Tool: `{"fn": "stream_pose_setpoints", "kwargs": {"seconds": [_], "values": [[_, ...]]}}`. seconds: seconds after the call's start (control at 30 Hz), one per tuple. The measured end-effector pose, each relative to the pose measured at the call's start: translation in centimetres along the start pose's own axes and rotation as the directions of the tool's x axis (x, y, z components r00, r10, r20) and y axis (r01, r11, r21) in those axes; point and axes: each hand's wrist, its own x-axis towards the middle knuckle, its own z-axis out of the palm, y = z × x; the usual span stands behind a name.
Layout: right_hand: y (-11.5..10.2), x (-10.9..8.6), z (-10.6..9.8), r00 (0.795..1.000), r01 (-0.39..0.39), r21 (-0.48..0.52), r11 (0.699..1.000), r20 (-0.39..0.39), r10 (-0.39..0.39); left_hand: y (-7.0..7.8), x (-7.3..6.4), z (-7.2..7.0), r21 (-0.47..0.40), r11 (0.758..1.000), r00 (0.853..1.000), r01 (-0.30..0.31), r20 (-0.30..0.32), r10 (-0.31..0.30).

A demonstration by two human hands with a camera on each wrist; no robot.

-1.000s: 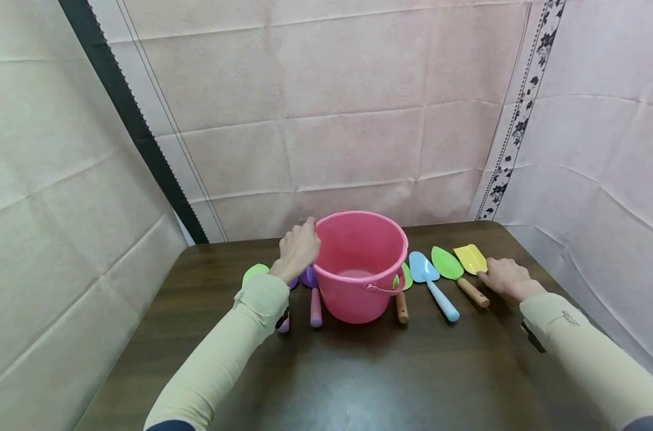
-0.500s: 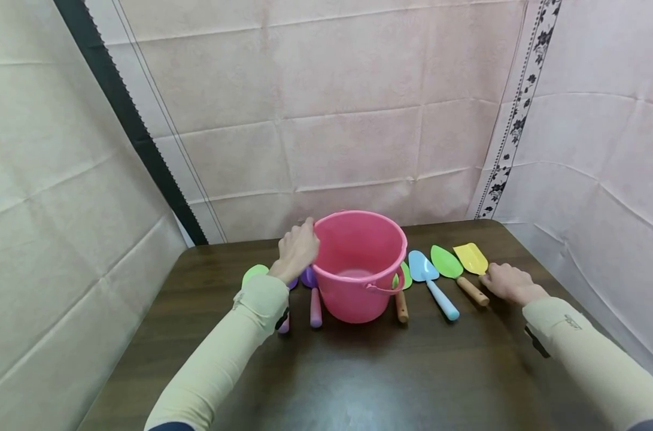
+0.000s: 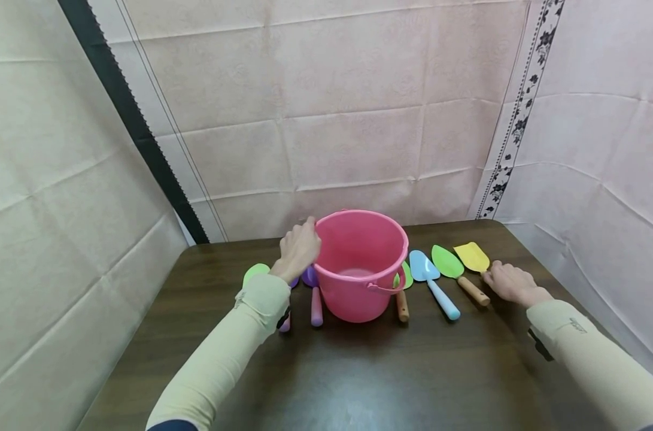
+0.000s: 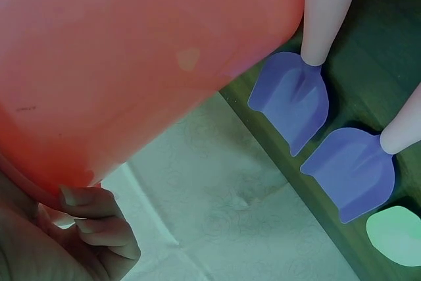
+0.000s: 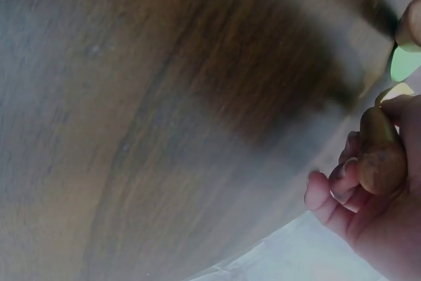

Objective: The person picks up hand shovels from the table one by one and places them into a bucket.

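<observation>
My left hand (image 3: 298,250) grips the rim of a pink bucket (image 3: 355,299) at its left side. In the left wrist view, fingers (image 4: 99,222) curl over that rim. On the right, my right hand (image 3: 515,282) holds a small yellow shovel (image 3: 473,257) by its wooden handle (image 5: 381,156), which lies between palm and curled fingers in the right wrist view. Left of it lie a green trowel (image 3: 447,261) with a wooden handle and a light blue trowel (image 3: 436,287).
Two purple shovels (image 4: 293,97) with pink handles and a light green tool (image 3: 256,272) lie left of the bucket. Another green tool with a wooden handle (image 3: 402,306) is partly hidden behind the bucket. The dark table (image 3: 353,383) meets cloth walls (image 3: 358,120) at the back and sides.
My right hand has shifted slightly to the right, and the yellow shovel has moved a little with it. The left hand and the bucket stay in place.
</observation>
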Motion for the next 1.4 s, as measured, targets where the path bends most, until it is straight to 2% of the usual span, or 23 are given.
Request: {"fn": "stream_pose_setpoints", "kwargs": {"seconds": [0.27,0.7,1.07,1.4], "values": [[0.0,0.3,-0.4,1.000,0.009,0.005,1.000,0.005,-0.009,0.0,0.0,0.0,-0.007,1.000,1.000,-0.001,0.002,0.001],[-0.9,0.8,-2.0,0.998,0.051,0.006,0.999,-0.048,-0.051,0.1,0.0,-0.1,-0.004,1.000,1.000,0.011,0.000,-0.011],[-2.9,1.2,-3.9,0.998,0.053,0.025,0.998,-0.045,-0.052,0.0,0.0,0.1,0.008,1.000,1.000,0.012,0.004,-0.012],[-4.1,1.6,-5.4,0.994,0.085,0.017,0.996,-0.070,-0.084,0.2,0.0,0.0,0.003,1.000,1.000,0.018,0.004,-0.018]]}}
